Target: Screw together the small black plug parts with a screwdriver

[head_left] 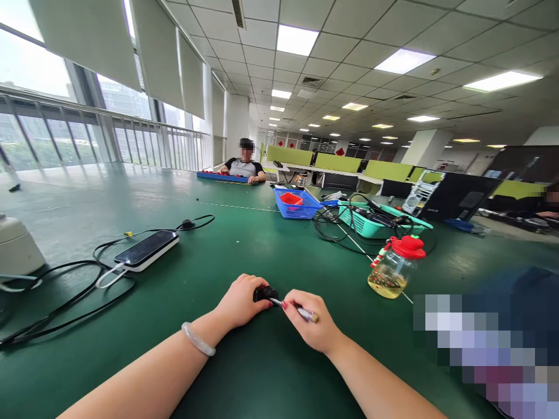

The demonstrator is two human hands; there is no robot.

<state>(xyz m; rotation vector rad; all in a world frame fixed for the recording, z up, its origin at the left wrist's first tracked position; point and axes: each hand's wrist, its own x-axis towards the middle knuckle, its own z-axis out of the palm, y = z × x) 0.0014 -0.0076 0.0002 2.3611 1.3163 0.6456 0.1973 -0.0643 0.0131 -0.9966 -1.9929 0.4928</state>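
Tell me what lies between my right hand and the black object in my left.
In the head view, the silvery shaft of the tool in your right hand spans that gap toward the black object, beside your left thumb.

The green tabletop is smooth with a soft sheen, the tool's shaft is shiny metal, the small black piece is perhaps plastic, though little of it shows, the bangle is glossy, and the blue basket is plastic.

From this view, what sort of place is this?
Probably an open-plan office with a shared worktable: yellow-green desk partitions in the background, ceiling light panels overhead, and a large green table up front.
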